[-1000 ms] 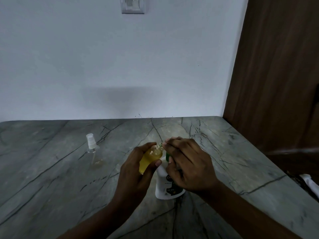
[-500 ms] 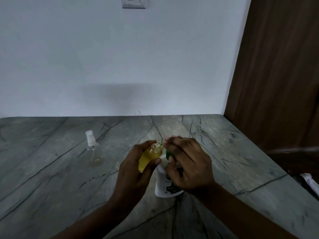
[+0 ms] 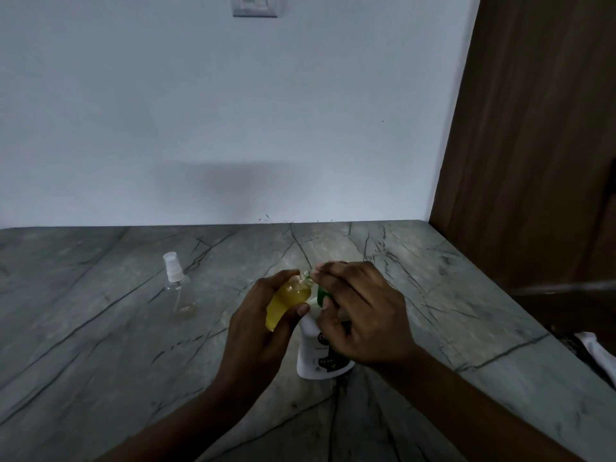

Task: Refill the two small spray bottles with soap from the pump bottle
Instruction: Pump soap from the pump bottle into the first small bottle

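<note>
My left hand [image 3: 263, 325] grips a small clear spray bottle [image 3: 288, 300] filled with yellow soap, tilted with its open neck toward the right. The white pump bottle [image 3: 316, 355] with a green pump head [image 3: 321, 293] stands on the counter just right of it. My right hand [image 3: 363, 315] covers the pump head, fingers curled over it, fingertips at the small bottle's neck. A second small spray bottle [image 3: 176, 288], clear with a white cap on, stands upright at the left with only a little liquid in its bottom.
A grey veined stone counter [image 3: 100, 361] runs to a white wall behind. A brown wooden panel [image 3: 533, 145] rises at the right. The counter's right edge drops off near a white object [image 3: 596, 351]. A switch plate [image 3: 255, 5] sits high on the wall.
Both hands and the bottles keep the same pose; only the view has shifted slightly.
</note>
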Available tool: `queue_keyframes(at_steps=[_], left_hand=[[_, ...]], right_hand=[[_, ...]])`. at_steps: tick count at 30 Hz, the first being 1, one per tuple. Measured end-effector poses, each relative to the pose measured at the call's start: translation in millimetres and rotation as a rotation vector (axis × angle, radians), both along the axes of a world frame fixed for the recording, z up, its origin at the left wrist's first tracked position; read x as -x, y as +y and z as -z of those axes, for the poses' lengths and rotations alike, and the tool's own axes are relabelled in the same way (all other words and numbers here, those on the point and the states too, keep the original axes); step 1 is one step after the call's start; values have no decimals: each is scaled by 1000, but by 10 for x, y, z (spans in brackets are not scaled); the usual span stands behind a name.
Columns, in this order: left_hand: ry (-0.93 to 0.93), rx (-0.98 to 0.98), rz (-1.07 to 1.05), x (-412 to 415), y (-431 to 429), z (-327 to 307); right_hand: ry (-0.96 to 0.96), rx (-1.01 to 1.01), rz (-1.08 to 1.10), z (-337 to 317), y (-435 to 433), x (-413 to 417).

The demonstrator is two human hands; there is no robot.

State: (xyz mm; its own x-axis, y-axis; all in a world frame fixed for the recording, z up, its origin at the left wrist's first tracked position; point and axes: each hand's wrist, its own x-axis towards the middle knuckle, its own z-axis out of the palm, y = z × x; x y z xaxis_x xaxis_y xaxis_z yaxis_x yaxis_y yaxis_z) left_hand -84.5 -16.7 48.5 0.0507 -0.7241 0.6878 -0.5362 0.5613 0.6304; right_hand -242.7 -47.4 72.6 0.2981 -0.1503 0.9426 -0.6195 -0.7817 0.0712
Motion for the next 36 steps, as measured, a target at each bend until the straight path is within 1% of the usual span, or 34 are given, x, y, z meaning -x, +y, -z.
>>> queue_keyframes(at_steps=[10,18,25,36], left_hand=[[24,-25,-7,26,26,-45],[20,-3,2,25,27,-30],[17,-32,-2,8,17,46],[31,-18,-1,29,22,-25]], right_hand=[[28,-29,9,-38,20,12],[-40,-5,-11,35,14,-22],[-65,33,-10,145,-7,-47],[-8,21,-6,10,-7,9]])
